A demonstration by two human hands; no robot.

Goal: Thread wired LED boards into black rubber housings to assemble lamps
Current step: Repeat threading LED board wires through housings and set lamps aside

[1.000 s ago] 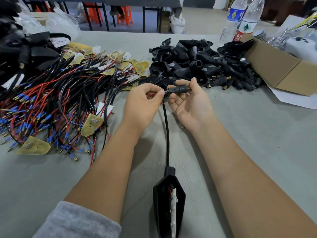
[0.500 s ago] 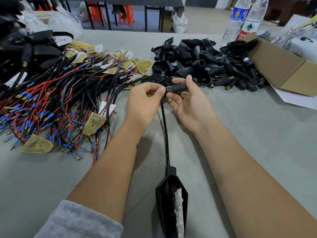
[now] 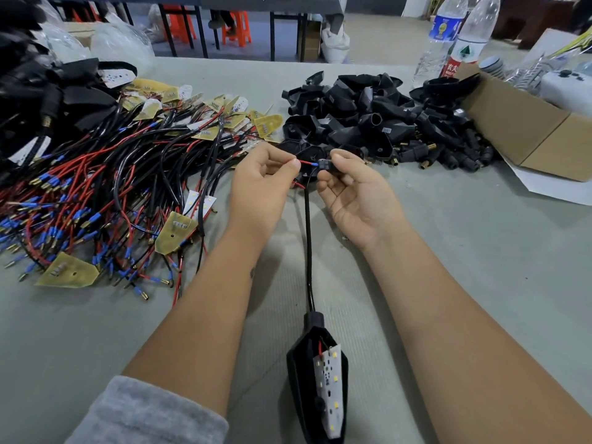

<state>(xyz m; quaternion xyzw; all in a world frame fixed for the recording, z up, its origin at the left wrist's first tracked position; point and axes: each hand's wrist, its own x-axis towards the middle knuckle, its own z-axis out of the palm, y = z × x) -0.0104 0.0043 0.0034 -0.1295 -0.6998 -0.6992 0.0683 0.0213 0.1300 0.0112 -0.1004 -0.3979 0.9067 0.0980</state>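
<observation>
An assembly workshop: heaped wired LED boards and black rubber housings cover the worktable.

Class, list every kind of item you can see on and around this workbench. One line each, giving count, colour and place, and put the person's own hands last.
wired LED boards: heap, too many to count; yellow boards with red and black wires; table left.
black rubber housings: heap; black; table centre back.
assembled lamps: pile; black; far left.
lamp in progress: one; black housing, white board inside; near edge, between the forearms.
black cable: one; runs from that lamp up to the hands.
small black sleeve: one; in the right fingers.
cardboard box: one; brown; right.
water bottles: two; clear; back right.
left hand: pinches a red wire.
right hand: pinches the sleeve.
</observation>
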